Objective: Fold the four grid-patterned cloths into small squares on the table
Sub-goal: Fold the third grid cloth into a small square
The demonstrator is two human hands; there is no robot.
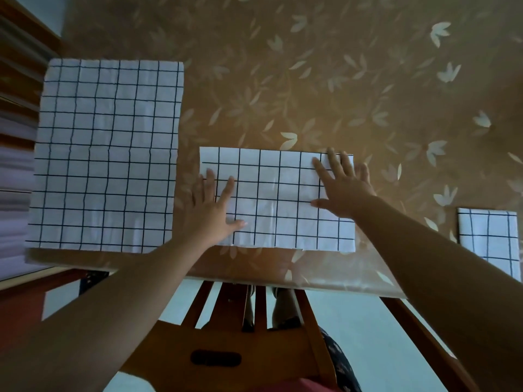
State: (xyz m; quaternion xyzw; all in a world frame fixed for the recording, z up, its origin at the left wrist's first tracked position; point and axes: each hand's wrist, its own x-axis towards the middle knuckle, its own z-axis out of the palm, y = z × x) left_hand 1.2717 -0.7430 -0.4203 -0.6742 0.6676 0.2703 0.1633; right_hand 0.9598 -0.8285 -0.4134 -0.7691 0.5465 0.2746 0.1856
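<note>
The table (311,80) has a brown cover printed with pale leaves; three white cloths with dark grid lines lie on it: a large cloth (107,154) spread flat at the left; a long cloth (277,199) in the middle, near the front edge; a small folded cloth (488,239) well apart at the right.

On the table (311,80) we find three cloths in a row: the spread cloth (107,154) at left, the half-folded cloth (283,199) in the middle by the near edge (our left hand (210,213) and right hand (343,190) lie flat on its ends), and the folded cloth (486,239) far right. A chair (226,349) stands before the table.
</note>
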